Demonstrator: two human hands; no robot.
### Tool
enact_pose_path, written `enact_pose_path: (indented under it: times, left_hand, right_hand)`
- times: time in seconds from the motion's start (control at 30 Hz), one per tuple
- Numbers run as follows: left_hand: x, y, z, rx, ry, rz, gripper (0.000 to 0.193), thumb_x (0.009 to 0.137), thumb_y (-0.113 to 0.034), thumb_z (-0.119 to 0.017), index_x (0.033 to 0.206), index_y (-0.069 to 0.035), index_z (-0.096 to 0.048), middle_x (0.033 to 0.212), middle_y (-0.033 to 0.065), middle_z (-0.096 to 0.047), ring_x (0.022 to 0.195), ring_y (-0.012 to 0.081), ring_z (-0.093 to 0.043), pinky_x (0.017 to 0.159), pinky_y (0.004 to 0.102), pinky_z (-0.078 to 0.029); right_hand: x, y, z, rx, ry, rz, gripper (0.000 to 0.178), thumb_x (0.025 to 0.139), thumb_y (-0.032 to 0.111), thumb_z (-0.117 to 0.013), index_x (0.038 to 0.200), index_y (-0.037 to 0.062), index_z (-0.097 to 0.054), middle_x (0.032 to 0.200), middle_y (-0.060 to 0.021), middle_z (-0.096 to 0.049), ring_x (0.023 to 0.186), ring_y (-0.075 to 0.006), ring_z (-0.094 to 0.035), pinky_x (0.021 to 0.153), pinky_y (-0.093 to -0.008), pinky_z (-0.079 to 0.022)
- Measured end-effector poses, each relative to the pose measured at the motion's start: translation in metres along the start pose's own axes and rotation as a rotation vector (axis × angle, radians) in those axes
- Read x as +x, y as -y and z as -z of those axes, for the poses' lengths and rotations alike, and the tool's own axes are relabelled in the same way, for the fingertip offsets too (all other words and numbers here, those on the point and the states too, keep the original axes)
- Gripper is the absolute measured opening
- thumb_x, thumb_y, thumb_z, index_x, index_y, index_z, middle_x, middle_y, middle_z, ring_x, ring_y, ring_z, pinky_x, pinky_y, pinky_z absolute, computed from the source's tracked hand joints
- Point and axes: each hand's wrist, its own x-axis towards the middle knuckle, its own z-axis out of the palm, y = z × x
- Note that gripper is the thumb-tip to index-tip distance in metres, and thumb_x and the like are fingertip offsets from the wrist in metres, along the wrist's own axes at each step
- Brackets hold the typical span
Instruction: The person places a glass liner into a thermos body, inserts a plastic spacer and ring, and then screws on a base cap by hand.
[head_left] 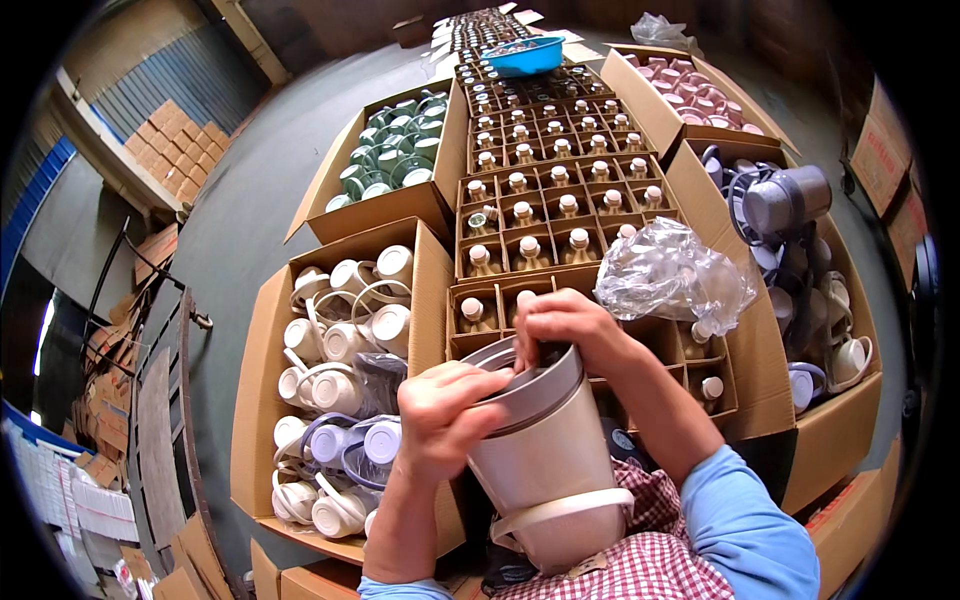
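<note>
A cream jug-like container (535, 455) with a grey rim (540, 398) leans against my lap, its round opening tilted up. A cream band-like handle (565, 508) crosses its lower part. My left hand (445, 415) is closed over the left side of the rim, fingers curled at the edge. My right hand (575, 325) bends over the far side, its fingers pinched together and reaching into the opening. What those fingers hold, if anything, is hidden. Just beyond the hands stand bottles with pale stoppers (528, 250) in cardboard dividers.
A carton of cream and lilac jug parts (345, 340) stands left, green ones (395, 150) behind it. At right are cartons with purple (790, 200) and pink parts (690, 90). Crumpled clear plastic (675, 275) lies on the dividers; a blue basin (525, 57) sits farther back.
</note>
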Motion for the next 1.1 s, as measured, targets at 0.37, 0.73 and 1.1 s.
enact_pose_path:
  times: [0.37, 0.73, 1.1]
  left_hand:
    - [0.013, -0.028, -0.016, 0.286, 0.034, -0.002, 0.025, 0.082, -0.026, -0.066, 0.09, -0.002, -0.067, 0.087, 0.0154, -0.068, 0.08, 0.0277, -0.067, 0.07, 0.0349, -0.053]
    - [0.008, -0.015, -0.01, 0.221, -0.006, -0.028, 0.022, 0.08, -0.022, -0.067, 0.09, -0.003, -0.069, 0.084, 0.0134, -0.067, 0.077, 0.0298, -0.066, 0.068, 0.0357, -0.053]
    - [0.0, -0.006, -0.007, 0.204, 0.051, 0.058, 0.033, 0.082, -0.03, -0.065, 0.087, 0.002, -0.068, 0.088, 0.0181, -0.067, 0.081, 0.0293, -0.067, 0.075, 0.0344, -0.052]
  right_hand:
    - [0.003, -0.037, 0.022, 0.222, 0.052, 0.078, 0.073, 0.091, 0.063, -0.036, 0.102, -0.0024, -0.066, 0.092, -0.0164, -0.069, 0.088, -0.0219, -0.066, 0.085, -0.0313, -0.049]
    - [-0.002, -0.034, 0.01, 0.25, -0.029, 0.092, 0.078, 0.09, 0.066, -0.036, 0.098, -0.0048, -0.068, 0.083, -0.0147, -0.068, 0.086, -0.0167, -0.064, 0.077, -0.027, -0.05]
    - [-0.002, -0.043, 0.012, 0.187, -0.057, 0.139, 0.083, 0.086, 0.072, -0.035, 0.098, -0.0033, -0.067, 0.08, -0.0133, -0.065, 0.074, -0.0196, -0.062, 0.072, -0.0282, -0.048]
